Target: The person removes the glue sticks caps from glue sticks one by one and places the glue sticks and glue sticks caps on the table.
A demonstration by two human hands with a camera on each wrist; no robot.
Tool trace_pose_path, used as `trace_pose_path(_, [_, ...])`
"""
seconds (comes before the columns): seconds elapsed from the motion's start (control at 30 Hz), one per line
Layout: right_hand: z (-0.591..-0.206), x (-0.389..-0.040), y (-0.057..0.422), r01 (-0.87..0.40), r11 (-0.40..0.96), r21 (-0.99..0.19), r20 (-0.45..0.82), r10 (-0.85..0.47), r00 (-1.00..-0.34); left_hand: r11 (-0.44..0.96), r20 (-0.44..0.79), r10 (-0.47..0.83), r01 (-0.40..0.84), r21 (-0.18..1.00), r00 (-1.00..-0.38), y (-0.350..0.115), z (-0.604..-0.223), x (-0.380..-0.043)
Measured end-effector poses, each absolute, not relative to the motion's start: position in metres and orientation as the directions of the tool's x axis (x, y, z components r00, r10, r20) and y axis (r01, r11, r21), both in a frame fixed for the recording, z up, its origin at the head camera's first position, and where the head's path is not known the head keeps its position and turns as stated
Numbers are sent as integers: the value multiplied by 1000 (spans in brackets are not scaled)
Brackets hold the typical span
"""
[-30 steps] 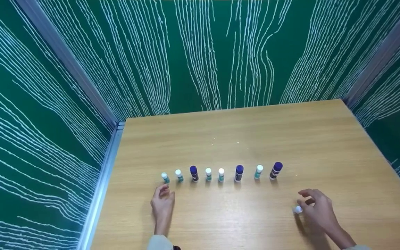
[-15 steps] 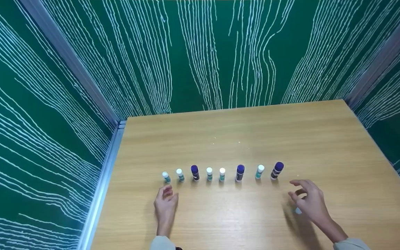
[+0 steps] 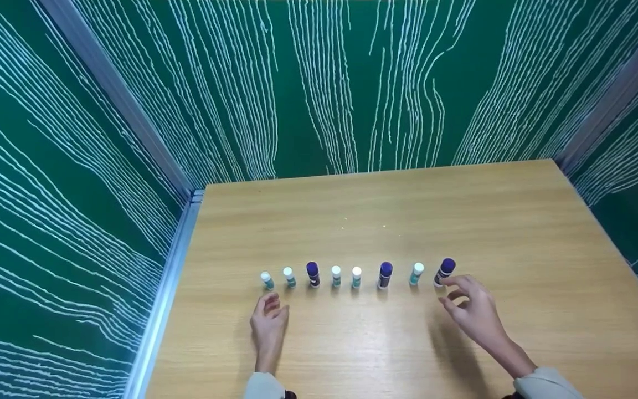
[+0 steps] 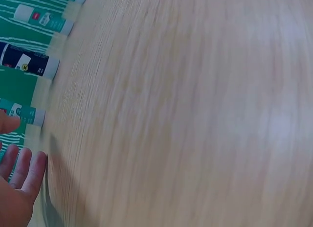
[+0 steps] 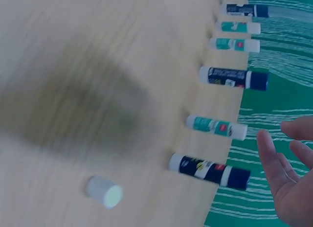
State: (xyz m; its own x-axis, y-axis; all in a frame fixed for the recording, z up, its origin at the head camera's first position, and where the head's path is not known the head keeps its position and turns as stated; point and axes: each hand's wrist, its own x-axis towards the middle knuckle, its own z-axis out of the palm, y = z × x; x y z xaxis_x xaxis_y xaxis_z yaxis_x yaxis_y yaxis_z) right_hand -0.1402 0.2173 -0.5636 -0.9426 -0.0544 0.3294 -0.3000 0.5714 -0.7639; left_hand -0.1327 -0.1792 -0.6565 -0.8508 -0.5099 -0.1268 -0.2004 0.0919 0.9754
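A row of glue sticks stands upright across the table. At its right end is a navy glue stick (image 3: 445, 270), with a teal glue stick (image 3: 416, 274) beside it. My right hand (image 3: 475, 313) hovers just in front of the navy one, fingers loosely bent and holding nothing; its fingertips overlap that stick's base in the head view. In the right wrist view a short white cap-like cylinder (image 5: 104, 191) stands apart from the row; my right hand hides it in the head view. My left hand (image 3: 269, 327) rests relaxed below the leftmost teal glue stick (image 3: 267, 280).
The wooden table (image 3: 374, 205) carries a few tiny white specks (image 3: 384, 226) behind the row. Green walls with wavy white lines (image 3: 319, 83) enclose its back and sides. A metal rail (image 3: 172, 277) runs along the left edge.
My right hand has moved left and away from me, from beside the white cap-like cylinder to the right-end navy glue stick. My left hand has barely moved.
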Motion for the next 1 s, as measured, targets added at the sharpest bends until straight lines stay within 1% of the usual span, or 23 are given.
trace_pose_path(0.13, [-559,-146,206,-339,550,-764,352,-86,-932,97,-140,-509,-218,971,-849,-178,-656,-134])
trace_pose_path(0.3, [-556,-151,190,-368,514,-775,365,-110,-924,117,-102,-510,-186,976,-854,-177,-656,-135])
trace_pose_path(0.5, [-552,-156,171,-411,479,-776,391,-147,-909,88,-94,-509,-161,983,-855,-173,-658,-141])
trace_pose_path(0.77, [-549,-164,148,-415,453,-789,383,-166,-909,100,-111,-515,-189,977,-850,-169,-660,-151])
trace_pose_path(1.0, [-546,-171,124,-432,424,-796,382,-200,-902,131,-98,-527,-194,972,-844,-165,-657,-157])
